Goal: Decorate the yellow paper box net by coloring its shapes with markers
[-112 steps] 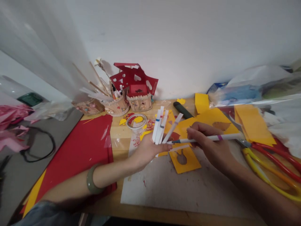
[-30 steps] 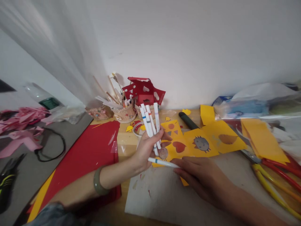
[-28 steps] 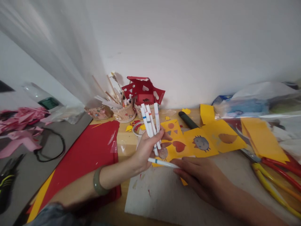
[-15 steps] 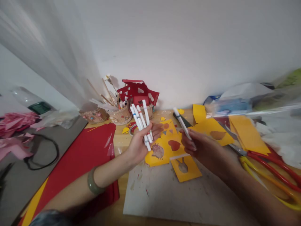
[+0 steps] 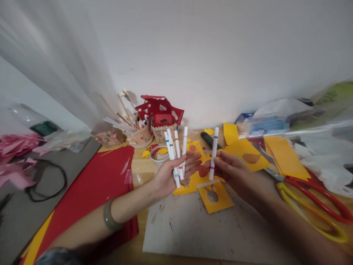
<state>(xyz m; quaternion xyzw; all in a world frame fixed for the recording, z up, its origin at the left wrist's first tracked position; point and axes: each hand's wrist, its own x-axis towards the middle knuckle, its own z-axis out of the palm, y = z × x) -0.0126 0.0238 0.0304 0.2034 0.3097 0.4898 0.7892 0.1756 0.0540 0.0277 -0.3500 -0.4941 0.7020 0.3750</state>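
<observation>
My left hand (image 5: 168, 175) holds a bunch of several white marker pens (image 5: 174, 151) upright, thumb across them and fingertips stretched towards the right. My right hand (image 5: 234, 173) pinches one more white marker (image 5: 213, 153) with a pink band, held upright just right of the bunch. Both hands hover above yellow paper cut-outs (image 5: 212, 193) with shaped holes, which lie on a grey cutting board (image 5: 204, 228). A green bangle (image 5: 108, 221) sits on my left wrist.
Red paper sheets (image 5: 91, 191) lie at the left. Craft-stick pots (image 5: 138, 134) and a red paper house (image 5: 161, 112) stand by the wall. A tape roll (image 5: 154, 152), a dark cutter (image 5: 207, 139), yellow card (image 5: 285, 156), red and yellow scissors (image 5: 314, 198) and plastic bags (image 5: 286, 114) lie around.
My right hand picked a marker off the board, raised it and turned it upright beside the bunch. My left hand kept the bunch and opened its fingertips towards it.
</observation>
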